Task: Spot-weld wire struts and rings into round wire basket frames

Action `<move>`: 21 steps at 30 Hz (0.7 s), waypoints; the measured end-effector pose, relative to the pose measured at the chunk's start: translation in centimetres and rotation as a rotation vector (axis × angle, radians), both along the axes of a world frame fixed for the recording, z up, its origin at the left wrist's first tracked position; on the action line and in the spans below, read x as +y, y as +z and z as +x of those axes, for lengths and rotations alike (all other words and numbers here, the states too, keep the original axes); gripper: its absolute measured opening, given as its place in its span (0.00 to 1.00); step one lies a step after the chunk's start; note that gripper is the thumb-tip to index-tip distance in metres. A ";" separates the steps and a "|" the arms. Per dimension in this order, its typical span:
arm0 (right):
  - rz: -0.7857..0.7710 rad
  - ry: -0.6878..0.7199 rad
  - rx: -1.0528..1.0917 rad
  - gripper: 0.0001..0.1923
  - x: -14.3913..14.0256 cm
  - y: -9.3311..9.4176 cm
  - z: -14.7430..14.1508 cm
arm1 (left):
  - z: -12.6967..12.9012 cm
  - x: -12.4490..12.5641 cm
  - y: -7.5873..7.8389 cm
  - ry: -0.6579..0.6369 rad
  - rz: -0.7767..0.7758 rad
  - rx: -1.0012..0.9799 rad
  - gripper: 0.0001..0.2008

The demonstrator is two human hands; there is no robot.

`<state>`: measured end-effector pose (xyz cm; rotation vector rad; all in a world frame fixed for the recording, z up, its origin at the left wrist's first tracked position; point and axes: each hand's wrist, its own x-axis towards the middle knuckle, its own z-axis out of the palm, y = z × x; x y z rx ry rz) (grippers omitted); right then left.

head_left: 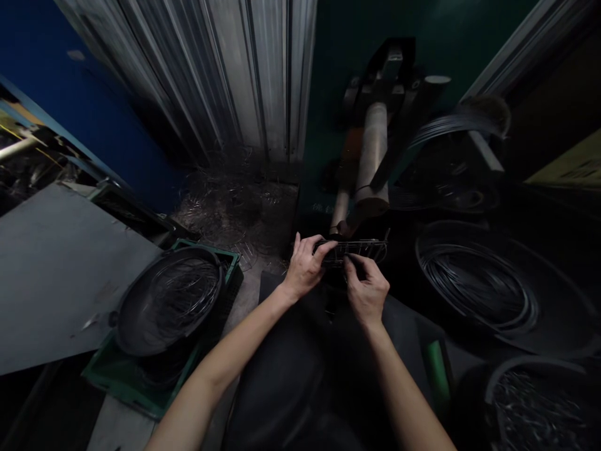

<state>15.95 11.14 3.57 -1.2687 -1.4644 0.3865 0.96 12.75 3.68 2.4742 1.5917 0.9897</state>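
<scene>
Holding a small wire frame [354, 250] between both hands, you are working at the centre of the scene, just in front of the upright roller [373, 153] of the machine. Keep the frame level and square to you while you handle it; in my judgement a tilt here would let the thin wires twist, and the dim light makes any bend hard to catch.

Around you, largest first: a grey sheet [56, 275] lies to the left; a big wire coil [483, 282] sits to the right; a dark pan [169, 300] of wire rests on a green crate [117, 376], near left; a bin [539, 401] of short wire pieces stands near right.

Left hand [305, 266]: closed on the frame's left end, thumb on top, fingers curled over the far edge, wrist straight, forearm reaching in from the near left.

Right hand [369, 288]: narrowed to a pinch on the frame's near edge, knuckles up, forearm coming in from the near right. Whether its fingertips grip a single wire cannot be told.

Support the frame evenly with both hands; avoid pressing one end alone.
</scene>
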 end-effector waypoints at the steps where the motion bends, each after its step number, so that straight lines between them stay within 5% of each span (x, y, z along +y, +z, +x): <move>1: 0.001 0.001 -0.001 0.11 0.1 0.0 0.0 | 0.0 0.1 0.0 0.001 -0.005 0.001 0.31; 21: -0.025 -0.029 -0.006 0.15 1.2 0.0 -0.3 | 0.1 1.5 -0.1 0.016 0.033 0.022 0.27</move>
